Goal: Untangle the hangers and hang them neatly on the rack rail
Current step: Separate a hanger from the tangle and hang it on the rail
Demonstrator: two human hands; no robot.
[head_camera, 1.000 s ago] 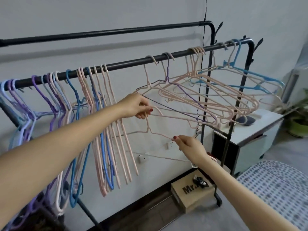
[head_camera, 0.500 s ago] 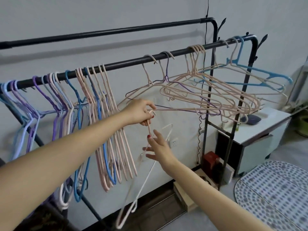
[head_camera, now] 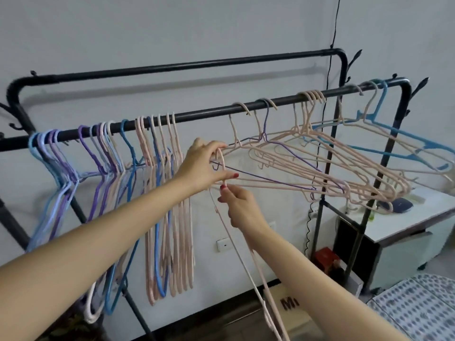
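A loose pink hanger [head_camera: 248, 262] dangles almost straight down in front of the black front rail [head_camera: 209, 115]. My left hand [head_camera: 202, 166] grips its hook just below the rail. My right hand [head_camera: 240, 205] pinches the hanger's neck right under the left hand. To the right, a tangled cluster of pink hangers [head_camera: 344, 175] with a purple one and blue ones sticks out sideways from the rail. On the left, pink hangers [head_camera: 170, 205] and purple and blue hangers [head_camera: 73, 168] hang straight down.
A second black rail [head_camera: 197, 65] runs behind and higher. A white cabinet [head_camera: 406, 222] stands at the right, with a red box [head_camera: 325, 257] and a cardboard box [head_camera: 288, 302] on the floor. A patterned mat [head_camera: 423, 306] lies at the bottom right. A black cable [head_camera: 317, 148] hangs by the rack post.
The pink hanger came free of the tangle and swung down to hang vertically. My right hand let go of its lower bar, rose and now pinches the neck under my left hand.
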